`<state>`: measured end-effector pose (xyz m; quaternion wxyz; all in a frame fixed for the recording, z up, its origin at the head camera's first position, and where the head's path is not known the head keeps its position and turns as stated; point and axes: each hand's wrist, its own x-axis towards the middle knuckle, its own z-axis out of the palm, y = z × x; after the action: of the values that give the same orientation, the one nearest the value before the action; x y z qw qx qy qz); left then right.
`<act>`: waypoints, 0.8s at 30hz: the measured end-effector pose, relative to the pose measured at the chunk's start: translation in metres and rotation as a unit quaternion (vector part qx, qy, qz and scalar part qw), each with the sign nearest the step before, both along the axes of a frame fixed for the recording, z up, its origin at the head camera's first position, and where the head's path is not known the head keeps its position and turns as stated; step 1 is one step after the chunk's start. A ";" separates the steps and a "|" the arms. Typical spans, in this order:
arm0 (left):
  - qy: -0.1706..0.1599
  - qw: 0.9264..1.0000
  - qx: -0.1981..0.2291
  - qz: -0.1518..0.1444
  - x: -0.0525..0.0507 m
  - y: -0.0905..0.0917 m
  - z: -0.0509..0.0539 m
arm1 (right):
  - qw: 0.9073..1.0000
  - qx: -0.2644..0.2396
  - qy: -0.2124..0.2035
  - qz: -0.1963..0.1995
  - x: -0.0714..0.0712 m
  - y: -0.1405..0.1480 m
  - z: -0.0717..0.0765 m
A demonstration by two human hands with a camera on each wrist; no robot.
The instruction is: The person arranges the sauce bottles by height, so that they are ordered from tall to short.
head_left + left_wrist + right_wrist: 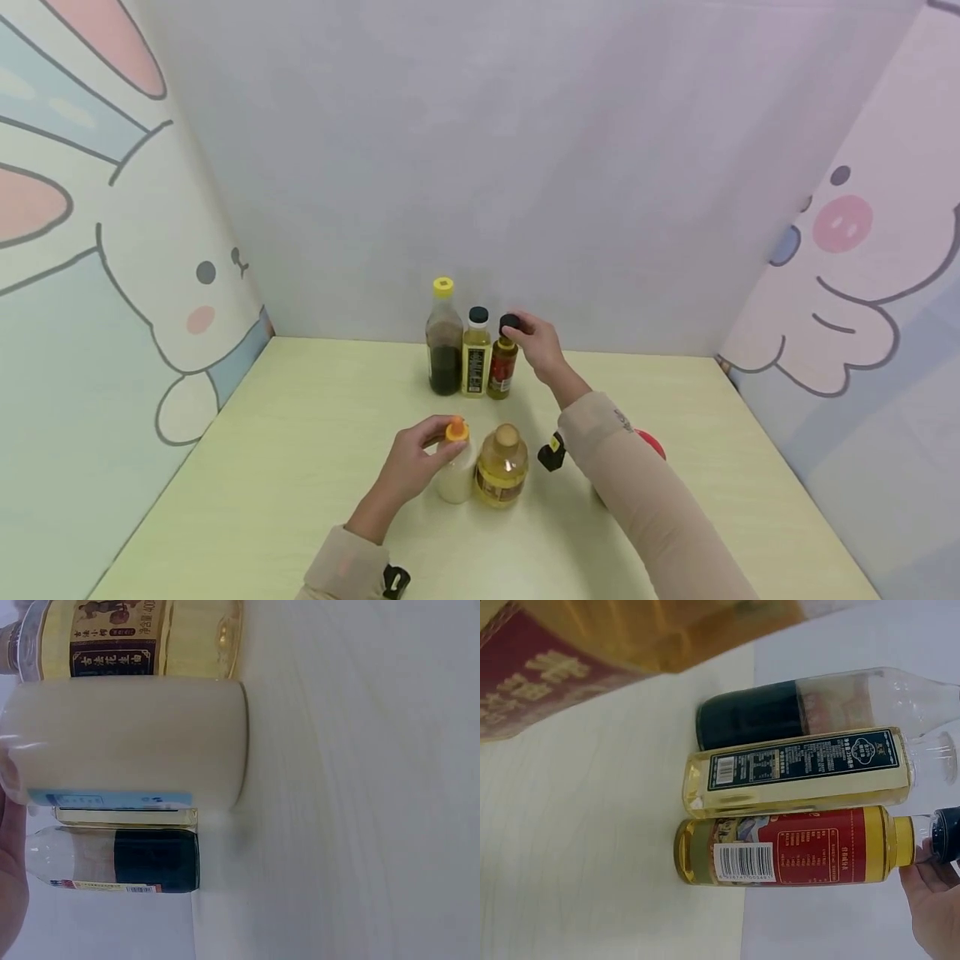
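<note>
At the front of the table, my left hand [414, 458] pinches a creamy white squeeze bottle [455, 482] near its yellow collar and orange tip. In the left wrist view the white bottle [135, 739] fills the middle and has a blue label strip. My right hand [537, 343] reaches to the back row and holds a red-labelled oil bottle [501, 371] by its dark cap and neck. The right wrist view shows this oil bottle [810, 851], its barcode facing the camera, with my fingers [919, 881] at its neck. Both bottles stand upright on the table.
Left of the red-labelled bottle stand a clear oil bottle [476, 354] and a taller yellow-capped bottle of dark liquid [444, 354]. A round peanut-oil bottle [502, 471] adjoins the white one. A red-topped thing [651, 442] is mostly hidden behind my right sleeve. Behind is a pale wall [480, 167].
</note>
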<state>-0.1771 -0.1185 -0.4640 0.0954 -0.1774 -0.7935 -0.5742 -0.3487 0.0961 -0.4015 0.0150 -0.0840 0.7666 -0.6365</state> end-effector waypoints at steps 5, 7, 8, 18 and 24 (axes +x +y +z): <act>-0.008 1.000 -0.004 0.000 0.001 0.000 0.000 | 1.000 0.017 0.007 0.008 0.000 0.000 -0.003; -0.007 1.000 -0.006 0.001 0.001 0.000 0.000 | 1.000 0.020 0.012 0.008 0.000 0.000 -0.003; -0.007 1.000 -0.007 0.001 0.000 0.000 0.000 | 1.000 0.023 0.012 0.008 0.000 -0.001 -0.003; 0.000 1.000 -0.005 0.010 -0.002 0.001 -0.001 | 0.998 0.059 0.024 -0.011 -0.002 -0.007 0.000; -0.004 1.000 -0.012 0.005 -0.002 0.000 0.000 | 0.997 0.079 0.019 -0.016 0.002 -0.008 0.001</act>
<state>-0.1787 -0.1180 -0.4644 0.0927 -0.1718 -0.8016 -0.5651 -0.3470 0.0878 -0.4006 -0.0031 -0.0829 0.8155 -0.5727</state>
